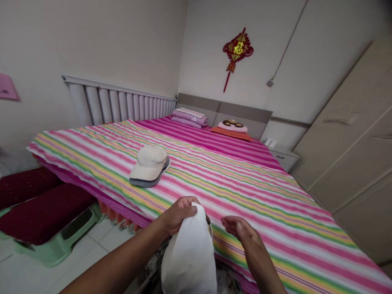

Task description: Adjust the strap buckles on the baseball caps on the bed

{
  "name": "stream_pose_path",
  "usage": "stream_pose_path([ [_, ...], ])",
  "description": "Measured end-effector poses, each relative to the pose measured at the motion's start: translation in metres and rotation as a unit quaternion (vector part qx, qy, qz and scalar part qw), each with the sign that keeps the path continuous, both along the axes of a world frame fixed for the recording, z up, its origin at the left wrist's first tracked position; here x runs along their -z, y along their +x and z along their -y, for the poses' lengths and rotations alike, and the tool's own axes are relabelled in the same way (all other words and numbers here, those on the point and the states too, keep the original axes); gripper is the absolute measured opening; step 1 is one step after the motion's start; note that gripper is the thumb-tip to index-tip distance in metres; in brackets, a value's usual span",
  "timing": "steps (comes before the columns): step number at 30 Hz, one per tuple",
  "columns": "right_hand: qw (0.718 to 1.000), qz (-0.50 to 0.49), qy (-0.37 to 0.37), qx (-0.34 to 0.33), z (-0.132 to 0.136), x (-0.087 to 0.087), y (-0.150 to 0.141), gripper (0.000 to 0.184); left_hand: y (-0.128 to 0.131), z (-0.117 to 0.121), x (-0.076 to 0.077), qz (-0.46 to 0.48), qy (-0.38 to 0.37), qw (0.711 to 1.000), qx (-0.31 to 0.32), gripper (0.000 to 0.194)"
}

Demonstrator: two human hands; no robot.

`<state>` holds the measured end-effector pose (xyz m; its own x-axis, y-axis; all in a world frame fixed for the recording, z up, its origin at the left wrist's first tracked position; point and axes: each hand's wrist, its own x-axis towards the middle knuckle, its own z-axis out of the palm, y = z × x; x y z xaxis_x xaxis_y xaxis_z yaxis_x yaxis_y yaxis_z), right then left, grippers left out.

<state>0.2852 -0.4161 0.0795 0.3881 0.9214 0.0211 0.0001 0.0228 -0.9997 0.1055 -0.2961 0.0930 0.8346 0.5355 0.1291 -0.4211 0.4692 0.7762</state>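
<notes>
My left hand (pixel 181 214) pinches the top end of a white cap (pixel 192 253) between thumb and fingers. The cap hangs down in front of my body, narrow at the top and rounded below, with its lower part cut off by the frame's edge. A small dark spot shows at its right side, too unclear to name. My right hand (pixel 241 232) is held to the right of the cap, apart from it, with fingers stretched out and nothing in them. Beyond my hands, a stack of beige and grey caps (pixel 150 163) lies on the striped bed sheet (pixel 245 188).
Folded purple bedding (pixel 190 117) and a pink pillow (pixel 232 127) lie near the headboard (pixel 241 116). Dark red padded stools (pixel 49 212) with green legs stand at the left. A radiator (pixel 122 100) lines the left wall. A nightstand (pixel 281 157) and a wardrobe (pixel 352 155) are at right.
</notes>
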Motion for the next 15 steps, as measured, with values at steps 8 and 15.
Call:
stream_pose_path([
  [8,0.987,-0.098,-0.003,-0.128,0.001,-0.026,-0.059,0.029,-0.014,0.003,0.008,-0.022,0.003,0.998,0.061,0.04],
  [15,0.985,-0.089,0.015,-0.148,0.001,-0.026,-0.06,0.026,-0.016,0.003,0.001,-0.097,0.046,0.993,0.052,0.034],
])
